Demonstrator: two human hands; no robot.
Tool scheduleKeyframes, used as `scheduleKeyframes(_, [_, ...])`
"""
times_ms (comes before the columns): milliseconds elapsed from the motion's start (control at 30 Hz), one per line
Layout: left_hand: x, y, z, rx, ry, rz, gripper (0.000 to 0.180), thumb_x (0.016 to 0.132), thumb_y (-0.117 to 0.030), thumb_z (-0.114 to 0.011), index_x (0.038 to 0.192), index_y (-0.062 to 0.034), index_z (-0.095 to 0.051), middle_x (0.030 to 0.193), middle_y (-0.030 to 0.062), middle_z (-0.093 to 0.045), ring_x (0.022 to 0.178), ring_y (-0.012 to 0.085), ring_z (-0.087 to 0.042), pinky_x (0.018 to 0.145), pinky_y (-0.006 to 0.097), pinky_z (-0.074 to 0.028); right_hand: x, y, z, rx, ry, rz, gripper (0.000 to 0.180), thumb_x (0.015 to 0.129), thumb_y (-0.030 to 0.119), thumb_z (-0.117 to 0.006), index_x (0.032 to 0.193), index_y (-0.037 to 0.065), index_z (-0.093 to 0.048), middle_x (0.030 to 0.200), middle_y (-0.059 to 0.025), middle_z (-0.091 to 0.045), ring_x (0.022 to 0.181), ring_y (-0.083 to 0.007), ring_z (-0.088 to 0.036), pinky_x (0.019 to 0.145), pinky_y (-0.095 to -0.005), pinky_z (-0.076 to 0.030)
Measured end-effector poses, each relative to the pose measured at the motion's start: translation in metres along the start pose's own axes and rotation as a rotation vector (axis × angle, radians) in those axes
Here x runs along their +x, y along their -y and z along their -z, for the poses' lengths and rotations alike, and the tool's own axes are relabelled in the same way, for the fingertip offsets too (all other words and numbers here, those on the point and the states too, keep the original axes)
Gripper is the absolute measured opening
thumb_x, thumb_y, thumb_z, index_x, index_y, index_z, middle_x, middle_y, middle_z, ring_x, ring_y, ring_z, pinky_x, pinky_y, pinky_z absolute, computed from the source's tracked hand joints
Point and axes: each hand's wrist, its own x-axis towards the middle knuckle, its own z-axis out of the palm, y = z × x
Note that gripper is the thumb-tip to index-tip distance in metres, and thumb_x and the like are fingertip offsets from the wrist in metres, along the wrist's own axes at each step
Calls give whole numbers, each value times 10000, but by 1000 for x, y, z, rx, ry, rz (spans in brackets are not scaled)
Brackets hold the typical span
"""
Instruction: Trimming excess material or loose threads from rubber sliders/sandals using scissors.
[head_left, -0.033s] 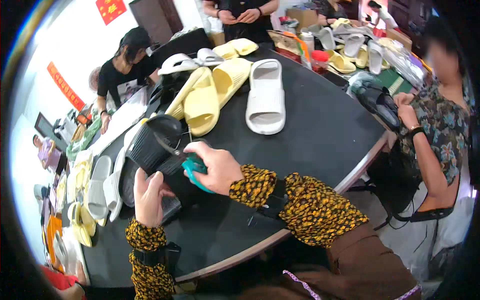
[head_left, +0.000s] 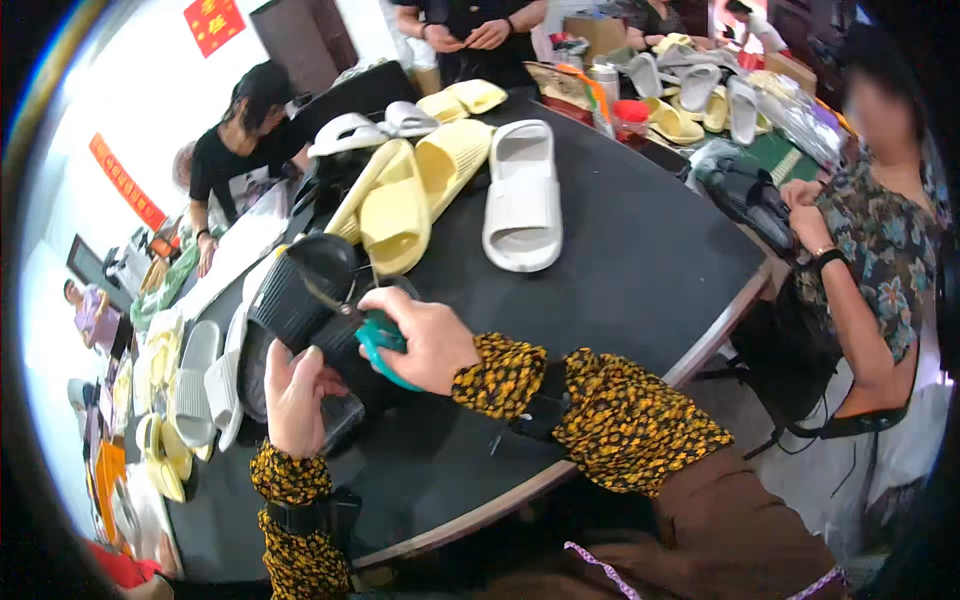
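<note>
Head view: your right grip [head_left: 425, 345] is closed around the teal-handled scissors [head_left: 382, 342], fingers wrapped on the plastic loops. Your left grip [head_left: 297, 400] sits against the near edge of the black slipper [head_left: 290, 295], fingers bent; I cannot tell whether they clamp it, since the contact is partly hidden. That slipper lies tilted over the near left of the bench, just ahead of your left grip, with the metal blades [head_left: 328, 297] by its ribbed strap (whether they touch it, I can't make out).

The blades could nick the strap if their angle slips, because dark metal against dark ribbing makes the edge hard to judge. A loose left grip could let the slipper roll, turning the points off line and perhaps toward your fingers.

The strap's parallel ridges look moulded in a soft foam, which would probably dent or score easily. The scissor handles look like smooth, hard plastic. Farther out, the yellow slippers [head_left: 393, 225] lean together, rounded and matte, and could topple if your right grip jerked forward. Beyond your scissors, the white slipper [head_left: 522, 205] rests flat on the dark, smooth-looking bench [head_left: 640, 240].
</note>
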Motion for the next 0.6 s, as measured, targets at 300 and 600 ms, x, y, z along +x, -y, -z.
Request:
scheduleKeyframes(300, [66,-22,-56,-170,219,-157,207,844,-46,-499,1048,-40,-466,799,32,-532,688,110,-538,609,254,-483,11,18,30,248,-237,176,449,731,78,-634,1142,44,-456,966,-161,-579,864,-303,-620,730,-342,-485])
scheduleKeyframes(600, [149,15,-86,-206,440,270,508,870,-365,-551,1236,-65,-367,911,167,-587,760,225,-580,610,335,-504,7,-6,31,142,-365,6,412,764,117,-650,1116,76,-440,837,-173,-590,768,-336,-618,688,-346,-478])
